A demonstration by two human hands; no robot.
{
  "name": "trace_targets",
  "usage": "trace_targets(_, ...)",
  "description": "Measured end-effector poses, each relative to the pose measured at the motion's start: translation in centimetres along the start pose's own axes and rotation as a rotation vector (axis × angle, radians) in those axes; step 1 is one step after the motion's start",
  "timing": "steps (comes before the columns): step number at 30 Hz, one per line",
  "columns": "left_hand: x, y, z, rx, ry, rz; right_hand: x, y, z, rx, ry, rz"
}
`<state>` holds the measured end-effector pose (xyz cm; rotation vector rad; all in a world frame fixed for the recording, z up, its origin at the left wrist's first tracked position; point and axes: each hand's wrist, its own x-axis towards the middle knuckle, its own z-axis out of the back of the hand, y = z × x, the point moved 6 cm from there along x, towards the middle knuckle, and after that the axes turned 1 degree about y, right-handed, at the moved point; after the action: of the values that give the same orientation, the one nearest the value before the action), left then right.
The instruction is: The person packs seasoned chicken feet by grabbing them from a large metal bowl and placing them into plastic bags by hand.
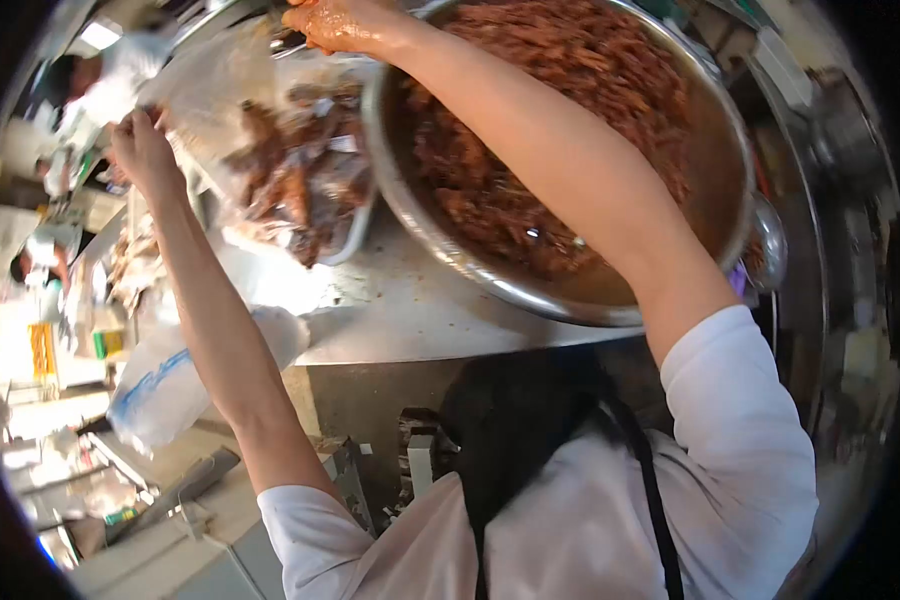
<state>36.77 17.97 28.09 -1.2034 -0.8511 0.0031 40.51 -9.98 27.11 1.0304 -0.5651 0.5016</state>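
Note:
My left hand (148, 155) is raised at the upper left, its fingers closed on the edge of a clear plastic bag (215, 85). At the top edge, my right hand (342, 24) is smeared with orange-red sauce. Its fingers are curled, and what they hold, if anything, is hidden. My right forearm crosses above a large metal bowl (410, 215) of reddish-brown, sauced strips of food (570, 60), probably shredded meat. Between my arms, dark brown pieces of meat (295, 190) lie with clear plastic in a white tray (355, 235).
The bowl and tray stand on a metal table (400, 315), its front edge near my body. A clear bag with blue print (160, 385) hangs by the left corner. A small clear container (768, 240) sits right of the bowl. Other people (120, 75) are at the far left.

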Motion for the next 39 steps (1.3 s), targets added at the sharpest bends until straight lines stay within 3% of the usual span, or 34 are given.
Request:
trace_targets(1, -1.9, 1.6, -1.6, 0.345, 0.099, -0.143, -1.7, -1.4, 1.7, -0.031, 0.053, 0.009)
trace_targets(3, -6.1, 11.3, -6.3, 0.855, 0.328, -0.281, -6.2, -4.5, 6.3, -0.101, 0.165, 0.003)
trace_targets(4, -9.4, 12.6, -7.6, 1.009, 0.368, -0.177, -9.1, -8.5, 6.7, -0.257, 0.413, -0.149)
trace_targets(5, -12.0, 13.2, -7.8, 1.174, 0.399, -0.077, -12.6, -7.8, 9.6, -0.130, 0.478, -0.058)
trace_targets(6, -11.9, 14.0, -7.6, 1.180, 0.372, -0.113, -15.9, -10.2, 11.0, -0.266, 0.525, -0.009)
trace_targets(7, -11.5, 14.9, -7.7, 1.186, 0.335, -0.146, -19.7, -13.2, 11.8, -0.317, 0.745, -0.136)
trace_targets(8, -11.0, 13.8, -7.9, 1.148, 0.274, -0.061, -23.4, -12.9, 13.3, -0.259, 0.929, -0.463)
trace_targets(9, -9.3, 16.4, -7.6, 1.171, 0.279, -0.023, -26.9, -14.5, 13.6, -0.312, 1.088, -0.471)
trace_targets(10, -8.6, 16.9, -7.5, 1.200, 0.343, 0.067, -31.2, -17.3, 13.6, -0.161, 1.135, -0.488)
trace_targets(11, -7.5, 17.2, -7.6, 1.227, 0.405, 0.149, -33.0, -16.4, 14.4, -0.220, 1.187, -0.557)
trace_targets(13, -4.5, 22.7, -6.6, 0.979, 0.544, 0.206, -34.7, -15.3, 16.2, -0.396, 1.229, -0.692)
trace_targets(14, -5.5, 20.1, -6.5, 0.845, 0.476, 0.151, -35.2, -15.7, 16.3, -0.417, 1.120, -0.517)
trace_targets(15, -4.0, 23.2, -5.7, 0.704, 0.488, -0.311, -36.2, -16.9, 16.1, -0.439, 1.003, -0.334)
trace_targets(16, -4.0, 22.5, -4.9, 0.705, 0.435, -0.158, -37.0, -17.5, 16.2, -0.454, 0.880, -0.158)
trace_targets(17, -4.2, 20.9, -3.8, 0.705, 0.384, -0.005, -38.5, -18.2, 15.9, -0.464, 0.987, -0.183)
trace_targets(19, -6.2, 15.3, -2.5, 0.747, 0.329, -0.122, -40.4, -19.4, 15.3, -0.488, 1.205, -0.224)
trace_targets(20, -8.3, 9.8, -1.5, 0.690, 0.307, -0.110, -40.5, -19.0, 15.9, -0.503, 1.449, -0.476)
trace_targets(21, -10.8, 3.6, -0.3, 0.635, 0.284, -0.102, -40.8, -19.7, 16.5, -0.502, 1.501, -0.507)
trace_targets(22, -13.0, -1.2, 2.0, 0.533, 0.209, -0.214, -41.4, -20.6, 17.6, -0.495, 1.554, -0.539)
trace_targets(23, -15.5, -5.8, 5.3, 0.564, 0.189, -0.522, -41.9, -21.2, 18.3, -0.490, 1.605, -0.572)
trace_targets(24, -17.0, -9.6, 8.4, 0.637, 0.077, -0.689, -41.6, -20.9, 18.4, -0.520, 1.513, -0.505)
trace_targets(26, -19.6, -10.8, 19.4, 0.523, -0.542, -0.653, -39.8, -17.8, 17.5, -0.453, 1.344, -0.420)
trace_targets(28, -21.9, -12.7, 24.7, 0.817, -0.845, -0.808, -38.8, -15.6, 14.7, -0.194, 1.152, -0.288)
trace_targets(30, -21.7, -11.9, 28.5, 1.042, -0.841, -0.508, -41.2, -15.2, 12.5, -0.125, 1.325, -0.369)
trace_targets(31, -21.2, -9.4, 30.0, 1.099, -0.671, -0.129, -42.3, -14.8, 12.1, -0.090, 1.414, -0.412)
trace_targets(32, -20.4, -8.5, 29.7, 1.374, -0.460, -0.108, -41.1, -14.0, 13.0, -0.020, 1.377, -0.302)
trace_targets(35, -21.9, -8.5, 27.2, 1.037, -0.381, 0.052, -41.5, -13.8, 14.3, -0.008, 1.579, -0.485)
trace_targets(36, -21.7, -9.5, 27.3, 1.172, -0.473, -0.046, -41.4, -13.8, 14.6, -0.027, 1.503, -0.547)
trace_targets(39, -19.7, -10.8, 29.9, 1.331, -0.515, -0.027, -40.0, -14.8, 13.9, -0.014, 1.318, -0.650)
